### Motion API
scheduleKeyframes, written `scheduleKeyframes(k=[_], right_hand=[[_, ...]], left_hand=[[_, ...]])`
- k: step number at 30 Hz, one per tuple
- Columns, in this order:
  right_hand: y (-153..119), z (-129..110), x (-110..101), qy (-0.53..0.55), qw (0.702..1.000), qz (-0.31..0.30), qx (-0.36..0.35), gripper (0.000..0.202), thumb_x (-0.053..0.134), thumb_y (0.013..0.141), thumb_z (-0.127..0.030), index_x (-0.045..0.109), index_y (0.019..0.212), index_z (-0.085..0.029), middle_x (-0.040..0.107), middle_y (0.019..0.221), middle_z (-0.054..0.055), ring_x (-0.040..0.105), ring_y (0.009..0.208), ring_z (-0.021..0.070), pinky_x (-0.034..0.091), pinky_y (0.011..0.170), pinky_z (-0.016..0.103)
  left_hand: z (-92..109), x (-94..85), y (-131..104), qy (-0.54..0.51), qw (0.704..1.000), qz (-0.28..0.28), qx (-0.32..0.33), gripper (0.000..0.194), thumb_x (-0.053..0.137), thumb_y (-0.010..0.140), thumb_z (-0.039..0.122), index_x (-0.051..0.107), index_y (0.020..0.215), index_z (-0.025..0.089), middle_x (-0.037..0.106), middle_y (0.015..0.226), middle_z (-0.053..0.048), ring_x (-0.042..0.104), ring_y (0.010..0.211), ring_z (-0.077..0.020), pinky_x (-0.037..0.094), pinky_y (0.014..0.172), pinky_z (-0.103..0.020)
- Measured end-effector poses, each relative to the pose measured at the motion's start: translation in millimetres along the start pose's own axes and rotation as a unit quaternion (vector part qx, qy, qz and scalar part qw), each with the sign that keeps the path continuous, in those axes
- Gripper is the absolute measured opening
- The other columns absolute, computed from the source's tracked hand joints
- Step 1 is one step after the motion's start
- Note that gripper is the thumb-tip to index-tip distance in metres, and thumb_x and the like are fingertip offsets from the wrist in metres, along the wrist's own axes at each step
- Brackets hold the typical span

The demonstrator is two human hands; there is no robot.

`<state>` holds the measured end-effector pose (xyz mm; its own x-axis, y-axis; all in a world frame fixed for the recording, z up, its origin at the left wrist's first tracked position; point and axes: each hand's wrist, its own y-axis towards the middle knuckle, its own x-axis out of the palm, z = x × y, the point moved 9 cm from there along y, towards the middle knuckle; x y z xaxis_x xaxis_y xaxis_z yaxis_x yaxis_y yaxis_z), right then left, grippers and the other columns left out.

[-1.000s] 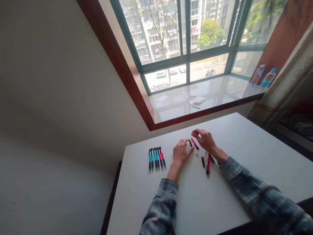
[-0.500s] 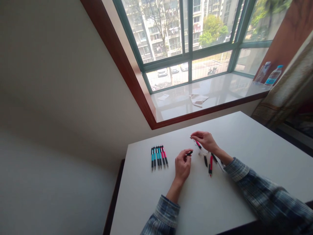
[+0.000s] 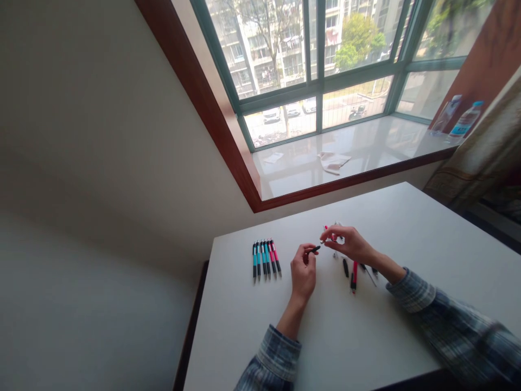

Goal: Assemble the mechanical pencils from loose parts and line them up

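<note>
My left hand is closed on a small black pen part, whose tip points right. Facing it, my right hand pinches a tiny silvery piece close to the end of the black part; whether the two touch I cannot tell. Below my right hand lie a black grip, a red pen barrel and thin loose pieces. More red and clear parts are partly hidden behind its fingers. To the left, several assembled pens, blue and red with black grips, lie side by side in a row.
The white table stands below a window with a reddish-brown frame. On the sill are a crumpled cloth and two plastic bottles at the right. A curtain hangs at the right.
My right hand has come down and toward my left hand, bringing the tiny piece near the black part's tip. The red and clear parts behind it are now more covered.
</note>
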<state>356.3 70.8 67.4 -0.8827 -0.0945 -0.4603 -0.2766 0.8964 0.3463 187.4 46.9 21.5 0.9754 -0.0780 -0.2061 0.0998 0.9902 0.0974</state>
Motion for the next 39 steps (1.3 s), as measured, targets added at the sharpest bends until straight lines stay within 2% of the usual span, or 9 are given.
scheduleKeyframes(k=[7, 13, 21, 25, 30, 39], right_hand=[[-2.7, 9.4, 4.0, -0.016, 1.0, -0.018, -0.009, 0.017, 0.067, 0.094, -0.033, 0.075, 0.106, -0.024, 0.078, 0.1, 0.005, 0.068, 0.084, 0.0194, 0.054, 0.076, 0.033], [-2.5, 5.5, 6.4, -0.019, 0.999, -0.028, -0.001, 0.014, 0.068, 0.092, -0.029, 0.074, 0.104, -0.025, 0.077, 0.098, 0.004, 0.066, 0.082, 0.018, 0.053, 0.075, 0.031], [-2.2, 2.4, 8.4, -0.022, 0.999, -0.038, -0.004, 0.012, 0.069, 0.091, -0.025, 0.075, 0.102, -0.024, 0.077, 0.096, 0.003, 0.064, 0.082, 0.0175, 0.052, 0.075, 0.03], [-2.7, 2.6, 7.7, -0.021, 0.999, -0.037, 0.0, 0.013, 0.068, 0.093, -0.029, 0.075, 0.102, -0.024, 0.077, 0.096, 0.004, 0.065, 0.081, 0.0178, 0.053, 0.075, 0.03], [-3.3, 2.6, 7.6, -0.009, 0.999, -0.038, 0.01, 0.015, 0.068, 0.094, -0.035, 0.074, 0.101, -0.023, 0.077, 0.094, 0.004, 0.066, 0.079, 0.017, 0.052, 0.075, 0.029], [-4.2, 4.2, 9.0, -0.001, 0.999, -0.042, 0.02, 0.023, 0.065, 0.096, -0.042, 0.076, 0.103, -0.023, 0.077, 0.09, 0.004, 0.068, 0.077, 0.0181, 0.054, 0.073, 0.03]], left_hand=[[-1.6, -2.0, 0.3, -0.025, 1.0, 0.012, -0.008, 0.022, 0.052, 0.097, 0.026, 0.067, 0.11, 0.019, 0.073, 0.098, -0.007, 0.066, 0.088, -0.0188, 0.051, 0.078, -0.028], [-0.6, -0.4, 0.0, -0.021, 1.0, 0.005, -0.013, 0.022, 0.052, 0.096, 0.026, 0.069, 0.11, 0.019, 0.073, 0.097, -0.006, 0.064, 0.081, -0.0169, 0.051, 0.076, -0.028], [-0.1, -0.6, 1.0, -0.027, 1.0, 0.008, -0.001, 0.022, 0.054, 0.097, 0.027, 0.07, 0.109, 0.02, 0.074, 0.098, -0.006, 0.068, 0.087, -0.0185, 0.052, 0.076, -0.028], [0.5, 0.3, 1.3, -0.03, 1.0, 0.002, 0.0, 0.02, 0.057, 0.096, 0.027, 0.07, 0.109, 0.02, 0.075, 0.102, -0.007, 0.07, 0.091, -0.0194, 0.053, 0.078, -0.029], [0.2, 1.6, 1.3, -0.037, 0.999, 0.003, -0.002, 0.018, 0.066, 0.093, 0.034, 0.07, 0.105, 0.02, 0.076, 0.1, -0.007, 0.071, 0.091, -0.0206, 0.052, 0.077, -0.028], [-1.2, 2.4, 1.4, -0.041, 0.999, 0.007, 0.005, 0.02, 0.069, 0.092, 0.037, 0.071, 0.102, 0.02, 0.076, 0.098, -0.007, 0.071, 0.089, -0.0205, 0.053, 0.075, -0.028]])
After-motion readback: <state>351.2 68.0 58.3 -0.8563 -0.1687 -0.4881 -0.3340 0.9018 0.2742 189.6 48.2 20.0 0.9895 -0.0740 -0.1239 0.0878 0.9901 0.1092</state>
